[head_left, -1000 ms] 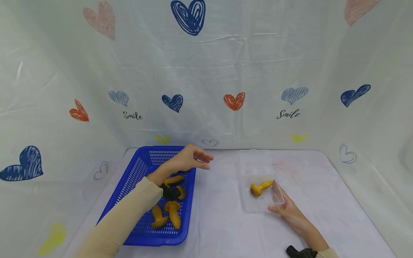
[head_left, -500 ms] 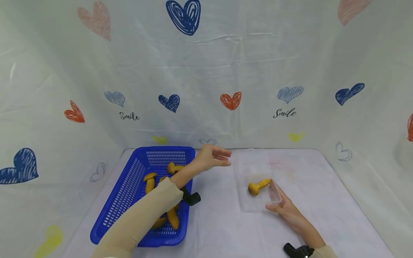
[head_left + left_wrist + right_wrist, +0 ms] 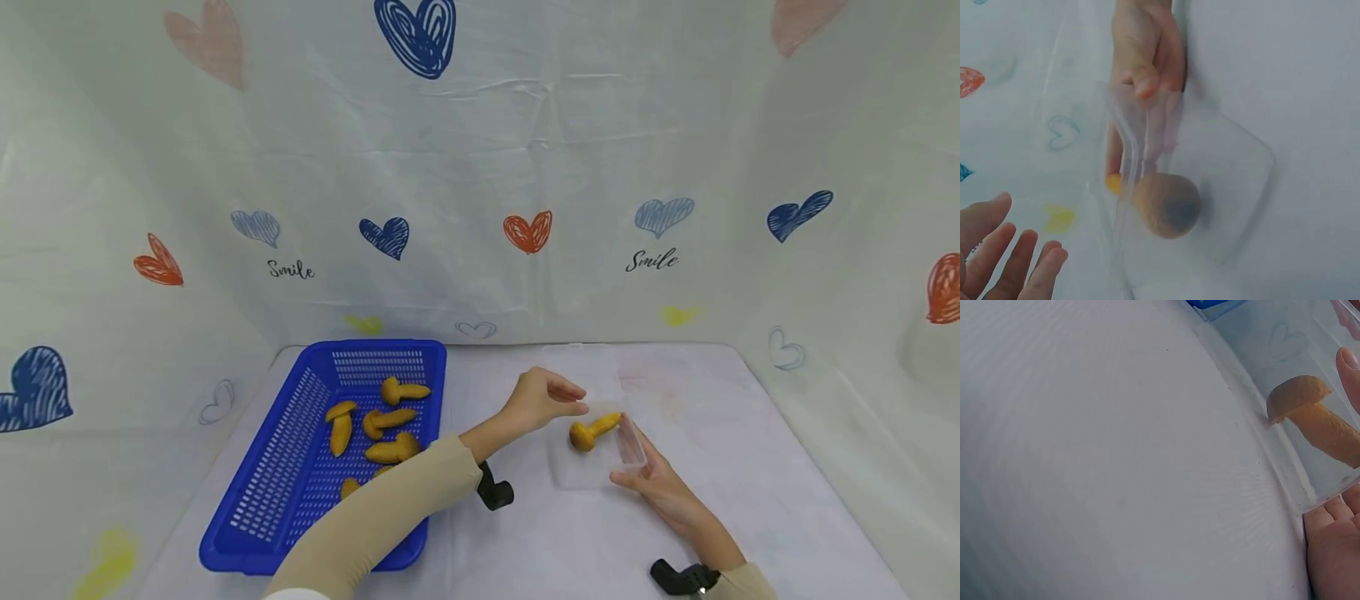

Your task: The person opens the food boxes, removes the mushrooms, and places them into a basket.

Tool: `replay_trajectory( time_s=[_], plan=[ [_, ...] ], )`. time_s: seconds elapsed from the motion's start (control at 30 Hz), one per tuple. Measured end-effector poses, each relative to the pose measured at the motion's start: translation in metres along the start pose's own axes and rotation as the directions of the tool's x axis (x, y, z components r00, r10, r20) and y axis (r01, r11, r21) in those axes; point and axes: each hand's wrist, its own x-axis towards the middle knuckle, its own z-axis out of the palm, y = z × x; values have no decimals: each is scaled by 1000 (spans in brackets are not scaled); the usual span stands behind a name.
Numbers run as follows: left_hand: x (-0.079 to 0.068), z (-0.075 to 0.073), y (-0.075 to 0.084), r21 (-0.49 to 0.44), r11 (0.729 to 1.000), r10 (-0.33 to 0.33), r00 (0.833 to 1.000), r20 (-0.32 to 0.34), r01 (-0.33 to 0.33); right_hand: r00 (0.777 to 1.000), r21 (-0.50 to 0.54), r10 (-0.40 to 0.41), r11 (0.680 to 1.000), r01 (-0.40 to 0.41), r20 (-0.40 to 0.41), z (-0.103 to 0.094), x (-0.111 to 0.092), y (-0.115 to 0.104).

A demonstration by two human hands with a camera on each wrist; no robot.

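Note:
A clear plastic box (image 3: 566,472) stands on the right of the table, its transparent lid (image 3: 581,362) lying back behind it. One yellow-brown mushroom (image 3: 582,437) lies inside, also visible through the plastic in the right wrist view as a mushroom (image 3: 1300,397) with its cap up. My right hand (image 3: 663,492) grips the box's right end, thumb in front and fingers behind. Close over the box's rear left part is my left hand (image 3: 543,396). In the left wrist view the left hand (image 3: 1007,259) has its fingers apart, holding nothing.
A blue slotted basket (image 3: 225,560) stands on the left, with several mushrooms (image 3: 390,418) in it; the left forearm (image 3: 382,508) crosses over its front right part. A white sheet (image 3: 480,167) printed with hearts hangs behind the table.
My left hand has moved right, from above the basket to over the clear box. The right hand keeps its grip on the box. The head view has shifted slightly.

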Motion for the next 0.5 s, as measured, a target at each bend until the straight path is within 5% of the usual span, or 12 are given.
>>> replay_trajectory(
  time_s=[0.5],
  plan=[
    [11,55,-14,64,993,-95,994,-48,98,1000,9,-2,1000,3,-16,1,2,1]
  ],
)
